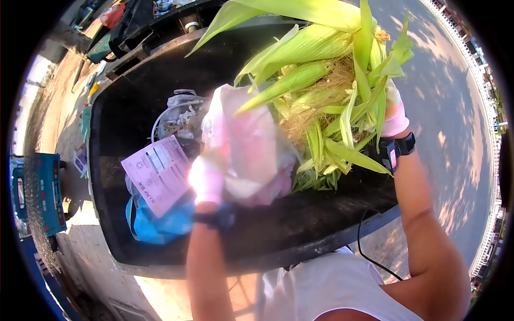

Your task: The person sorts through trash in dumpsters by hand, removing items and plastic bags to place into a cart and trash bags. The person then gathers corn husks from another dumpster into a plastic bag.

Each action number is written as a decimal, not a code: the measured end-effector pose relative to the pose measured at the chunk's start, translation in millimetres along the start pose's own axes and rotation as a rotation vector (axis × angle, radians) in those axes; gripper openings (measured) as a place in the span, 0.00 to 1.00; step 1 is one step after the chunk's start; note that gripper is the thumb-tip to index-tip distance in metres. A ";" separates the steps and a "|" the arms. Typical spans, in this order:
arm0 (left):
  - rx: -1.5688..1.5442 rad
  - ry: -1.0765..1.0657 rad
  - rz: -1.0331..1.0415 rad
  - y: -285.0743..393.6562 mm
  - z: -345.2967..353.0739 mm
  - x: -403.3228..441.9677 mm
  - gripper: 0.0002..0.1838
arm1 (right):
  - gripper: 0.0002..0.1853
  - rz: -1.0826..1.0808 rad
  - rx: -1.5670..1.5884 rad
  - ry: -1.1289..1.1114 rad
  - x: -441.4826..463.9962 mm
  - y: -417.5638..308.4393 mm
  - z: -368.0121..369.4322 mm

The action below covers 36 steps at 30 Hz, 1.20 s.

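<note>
A big bunch of green corn husks (321, 91) with brown silk rises over the right part of a black bin. My right hand (395, 115), in a pale pink glove, is at the bunch's right side and holds it; the leaves hide most of its fingers. Left of the husks is a whitish-pink plastic bag (249, 144), blurred. My left hand (206, 179), also gloved and smeared by motion, grips the bag's left side. Close by that hand lie a pink printed sheet (158, 174) and a blue bag (160, 219).
The black bin (257, 254) spans the middle, its near rim in front of my body. Inside are a white cable (166, 115) and scraps. A black cord (369, 251) hangs over the near rim. At the left stands a blue vehicle (48, 187); paved road (450, 134) lies right.
</note>
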<state>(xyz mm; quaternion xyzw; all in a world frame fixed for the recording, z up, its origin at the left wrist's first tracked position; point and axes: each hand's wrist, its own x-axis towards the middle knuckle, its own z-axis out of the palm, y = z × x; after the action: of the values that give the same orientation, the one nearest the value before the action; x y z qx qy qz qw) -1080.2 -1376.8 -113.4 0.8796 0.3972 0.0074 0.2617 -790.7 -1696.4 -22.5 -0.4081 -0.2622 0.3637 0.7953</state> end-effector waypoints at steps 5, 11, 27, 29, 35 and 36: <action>-0.129 0.008 0.082 -43.3 38.0 9.3 0.21 | 0.21 0.217 0.401 -0.004 19.9 103.5 35.3; -0.235 0.140 0.193 -145.3 104.3 14.8 0.18 | 0.18 0.305 0.133 0.350 13.8 220.3 63.0; 0.008 0.247 0.124 -71.2 19.1 -26.5 0.15 | 0.23 0.660 -1.486 -0.444 89.9 347.3 157.4; 0.023 0.239 0.029 -65.3 -4.0 -34.5 0.15 | 0.21 0.627 -1.339 -0.236 106.0 413.7 145.1; -0.110 0.312 -0.187 -138.9 -10.9 -8.5 0.20 | 0.20 0.779 -0.350 -0.119 121.7 369.5 116.6; -0.147 0.359 -0.184 -150.6 -4.5 -2.7 0.20 | 0.20 0.665 -0.166 -0.085 110.3 336.9 121.5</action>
<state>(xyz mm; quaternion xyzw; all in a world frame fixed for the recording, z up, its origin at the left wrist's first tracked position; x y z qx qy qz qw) -1187.7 -1294.2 -179.2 0.8027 0.5145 0.1690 0.2498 -934.3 -1417.8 -227.8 -0.5191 -0.1763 0.5971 0.5856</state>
